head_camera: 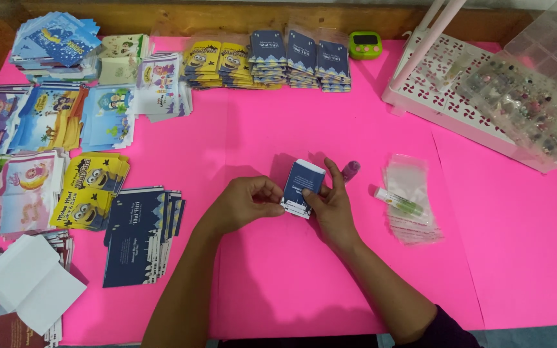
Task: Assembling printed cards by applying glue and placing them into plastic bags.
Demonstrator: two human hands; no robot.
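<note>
At the middle of the frame, over the smooth bright pink paper table cover [356, 277], both bare forearms reach up from the bottom edge. A small dark blue folded paper envelope with white edging [303, 187] sits pinched between them: the left hand [247, 201] curls its fingertips onto the lower left edge, the right hand [331, 205] grips the right side, thumb on the face. Just right lie a purple cylindrical glue stick [351, 170], a green-tipped tube [397, 201] and crinkly clear plastic sleeves [410, 200]. Lower left, flat dark blue cards [138, 233] fan out. Farther up, bundled envelope stacks [267, 59], a green digital timer [365, 44] and a white perforated plastic rack [443, 96].
</note>
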